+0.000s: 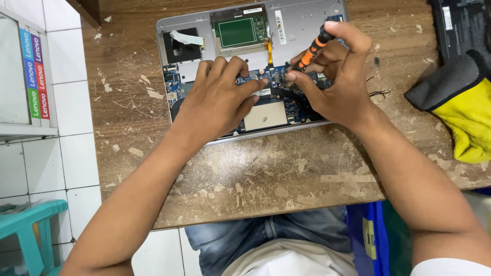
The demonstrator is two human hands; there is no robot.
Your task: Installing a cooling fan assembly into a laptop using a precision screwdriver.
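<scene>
An opened silver laptop (302, 20) lies upside down on a worn wooden table (266, 174), its blue circuit board (279, 76) and green-backed touchpad (236, 31) exposed. My right hand (335, 82) grips an orange and black screwdriver (313, 48), tip down on the board near the middle. My left hand (217, 99) rests flat on the board, fingers spread, its fingertips close to the screwdriver tip. The board under both hands is hidden.
A yellow and grey cloth (460, 110) lies at the table's right edge, below a black flat part (460, 25). A teal plastic stool (28, 230) stands on the white tiled floor at lower left. A glass cabinet door (20, 71) is at the left.
</scene>
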